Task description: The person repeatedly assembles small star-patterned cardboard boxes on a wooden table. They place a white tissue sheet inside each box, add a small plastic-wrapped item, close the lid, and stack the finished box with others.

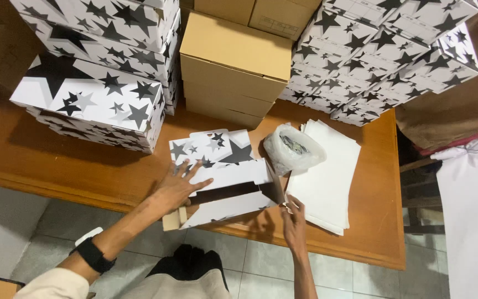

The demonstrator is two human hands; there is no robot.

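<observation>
Cardboard, thin and white with a black-and-grey star print: a half-folded flat-pack box (222,177) lies at the near edge of the orange-brown wooden table (40,160), partly overhanging it.

Left hand (179,187): flat, fingers spread, palm pressing down on the box's left panel. Not gripping, just pinning it.

Right hand (293,220): fingertips pinched on a small edge at the box's right end, looks like a flap corner; can't tell whether it's the flap or the top paper sheet beside it.

Handling, my read: light, stiff along panels, floppy at creases. Printed face probably slick. Corners will crush easily. Best hold is on panel edges near a fold, not mid-panel.

Box sits directly under the left palm, and its right end touches the right fingertips.

Around it:
- stack of plain white paper sheets (327,177) just right of the box
- crumpled clear plastic bag (293,148) with something dark inside, resting on the sheets and touching the box's far corner
- finished star-print boxes stacked far left (92,99) and far right (383,55)
- plain brown corrugated cartons (230,69) between them
</observation>
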